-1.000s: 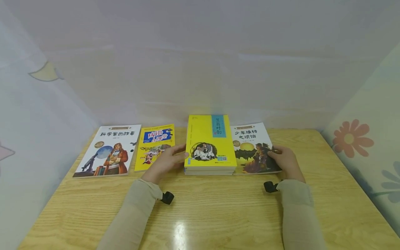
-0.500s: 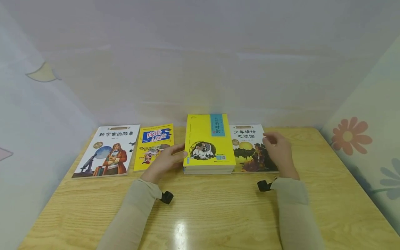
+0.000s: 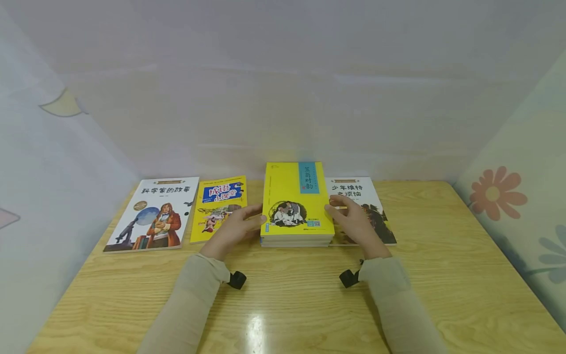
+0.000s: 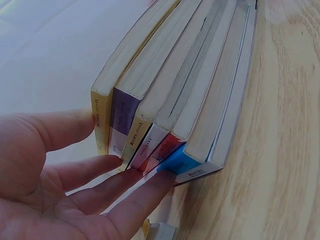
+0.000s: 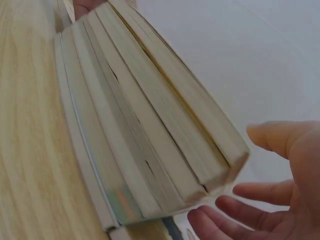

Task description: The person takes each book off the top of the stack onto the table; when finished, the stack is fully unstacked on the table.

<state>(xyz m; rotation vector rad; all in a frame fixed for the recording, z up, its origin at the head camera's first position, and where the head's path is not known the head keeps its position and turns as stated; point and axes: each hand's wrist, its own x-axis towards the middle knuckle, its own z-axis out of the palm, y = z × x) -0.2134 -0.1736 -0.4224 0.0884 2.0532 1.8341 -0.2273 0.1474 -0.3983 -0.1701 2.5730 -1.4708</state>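
Observation:
A stack of several books (image 3: 289, 187), topped by a yellow one with a blue label, lies in the middle in the head view. At its left side is my left hand (image 3: 236, 228); in the left wrist view the fingertips (image 4: 165, 180) rest on the coloured spines (image 4: 125, 112) of the stack. My right hand (image 3: 353, 223) is at the stack's right side, over a white-and-dark book (image 3: 378, 226) and partly covering it. The right wrist view has its fingers (image 5: 240, 210) spread close by the page edges (image 5: 145, 125), the thumb apart from them; contact is hard to tell.
Left of the stack lie a small yellow book (image 3: 221, 196) and, further left, a white book (image 3: 155, 211) with a figure in a red coat. All rest on a wooden table (image 3: 287, 305). A pale cloth wall (image 3: 283, 88) rises behind its back edge.
My right hand has left the outer edge of the white-and-dark book and moved left to the stack's right side. My left hand has stayed at the stack. The books look unmoved.

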